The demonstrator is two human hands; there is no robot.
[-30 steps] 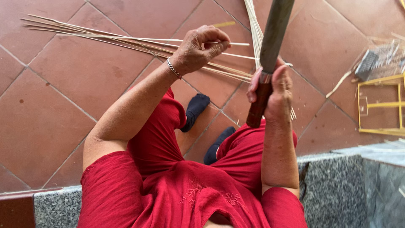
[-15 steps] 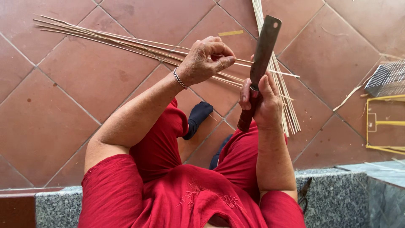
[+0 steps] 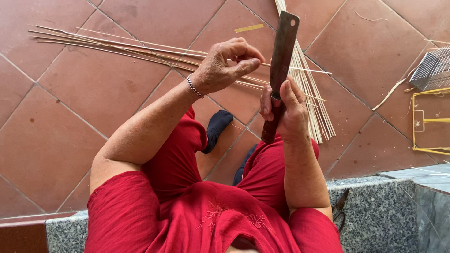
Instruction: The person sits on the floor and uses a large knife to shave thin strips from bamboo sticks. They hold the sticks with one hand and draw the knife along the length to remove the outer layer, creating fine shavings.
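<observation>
Left hand [image 3: 225, 65]: thumb and fingers pinched together on 1 thin strip [image 3: 300, 70], which runs from the fingertips rightward, past the blade, and ends free just beyond it. A bracelet [image 3: 194, 87] sits at the wrist.

Right hand [image 3: 286, 110]: clamped around the dark wooden handle of a knife [image 3: 283, 51], thumb laid along the handle's upper end. The blade stands up and away from the hand, flat and brown, with a hole near its tip. It meets the strip just right of the left fingertips.

Strips [image 3: 117, 44]: long bundle on the floor [image 3: 70, 131], fanning out left of the left hand and passing under it.

Second bundle [image 3: 314, 103]: pale, lying just beyond and to the right of the right hand.

Yellow wire frame [image 3: 429, 122] and grey rack [image 3: 433, 70]: on the floor, well right of the right hand.

Stone ledge [image 3: 379, 211]: near the right elbow.
</observation>
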